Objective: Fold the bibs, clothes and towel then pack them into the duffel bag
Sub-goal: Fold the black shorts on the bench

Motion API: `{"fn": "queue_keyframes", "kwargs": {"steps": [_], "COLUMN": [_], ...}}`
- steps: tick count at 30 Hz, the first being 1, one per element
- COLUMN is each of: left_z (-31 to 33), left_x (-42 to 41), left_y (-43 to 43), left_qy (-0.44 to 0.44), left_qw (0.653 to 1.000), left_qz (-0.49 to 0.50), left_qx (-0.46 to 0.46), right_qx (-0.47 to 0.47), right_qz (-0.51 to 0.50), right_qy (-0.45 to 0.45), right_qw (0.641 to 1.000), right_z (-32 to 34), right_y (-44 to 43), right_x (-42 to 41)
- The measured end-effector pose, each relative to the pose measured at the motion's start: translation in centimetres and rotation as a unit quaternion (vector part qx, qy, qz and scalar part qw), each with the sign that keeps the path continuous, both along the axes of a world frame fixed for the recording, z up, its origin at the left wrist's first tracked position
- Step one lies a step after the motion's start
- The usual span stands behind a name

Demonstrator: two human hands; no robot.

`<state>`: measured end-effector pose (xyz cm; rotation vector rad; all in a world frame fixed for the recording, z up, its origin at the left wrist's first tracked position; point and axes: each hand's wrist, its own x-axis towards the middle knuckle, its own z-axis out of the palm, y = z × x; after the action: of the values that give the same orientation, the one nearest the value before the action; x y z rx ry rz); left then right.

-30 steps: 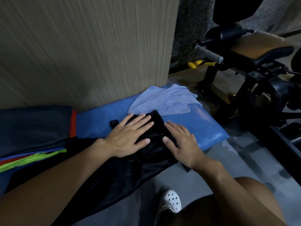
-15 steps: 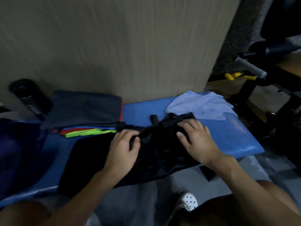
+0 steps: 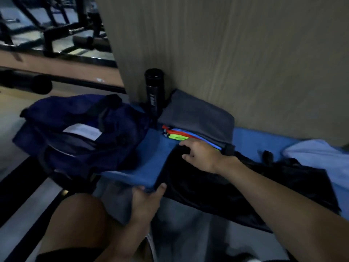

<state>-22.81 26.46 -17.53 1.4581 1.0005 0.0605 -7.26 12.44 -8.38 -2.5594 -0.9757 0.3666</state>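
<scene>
**Two hands at the left end of a black garment**

A black garment [image 3: 236,188] lies spread on a blue counter [image 3: 151,159]. The left hand [image 3: 145,201] grips its near left corner at the counter's edge, thumb on top and fingers hidden beneath. The right hand [image 3: 200,156] rests on its far left corner with fingers bent; I cannot tell whether they pinch the cloth. Just beyond that corner, bright bibs [image 3: 179,136] sit under a folded grey cloth [image 3: 198,118]. Left of the garment lies a navy duffel bag [image 3: 75,129]; at its right, a pale blue towel [image 3: 317,159].
</scene>
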Motion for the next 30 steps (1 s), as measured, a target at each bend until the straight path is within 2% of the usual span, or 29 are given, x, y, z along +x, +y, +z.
{"fn": "queue_keyframes", "kwargs": {"steps": [2, 3, 6, 9, 11, 15, 17, 24, 27, 30], "left_z": [0.6, 0.8, 0.9, 0.7, 0.5, 1.0, 1.9, 5.4, 5.4, 6.0], "left_x": [0.3, 0.4, 0.6, 0.4, 0.3, 0.4, 0.4, -0.5, -0.7, -0.7], "left_y": [-0.2, -0.3, -0.9, -1.2, -1.5, -1.6, -1.2, 1.6, 1.4, -0.1], "left_qy": [-0.045, -0.052, -0.054, -0.057, -0.067, -0.090, -0.097, -0.161, -0.199, -0.264], "left_qw": [0.995, 0.994, 0.996, 0.997, 0.996, 0.993, 0.992, 0.966, 0.963, 0.955], "left_qz": [0.026, 0.045, 0.056, 0.055, 0.062, 0.077, 0.086, 0.104, 0.088, 0.049], "left_qx": [-0.080, -0.085, -0.046, 0.011, 0.003, -0.001, 0.014, 0.174, 0.160, 0.129], "right_qx": [-0.046, -0.064, -0.107, -0.104, -0.086, -0.083, -0.051, 0.124, 0.168, 0.173], "right_qz": [0.004, 0.003, -0.006, -0.017, -0.035, -0.029, -0.030, -0.043, -0.056, -0.081], "right_qy": [-0.007, -0.008, 0.007, 0.023, 0.041, 0.009, 0.012, 0.063, 0.095, 0.107], "right_qw": [0.999, 0.998, 0.994, 0.994, 0.995, 0.996, 0.998, 0.989, 0.980, 0.976], "right_z": [-1.1, -1.6, -2.6, -3.5, -3.9, -3.9, -3.4, -0.7, 0.8, 2.0], "right_y": [1.5, 1.9, 2.3, 2.2, 2.0, 2.0, 2.5, 5.1, 3.5, 0.2], "right_x": [1.4, 2.0, 3.1, 3.3, 3.5, 3.7, 3.5, 3.2, 3.1, 2.9]}}
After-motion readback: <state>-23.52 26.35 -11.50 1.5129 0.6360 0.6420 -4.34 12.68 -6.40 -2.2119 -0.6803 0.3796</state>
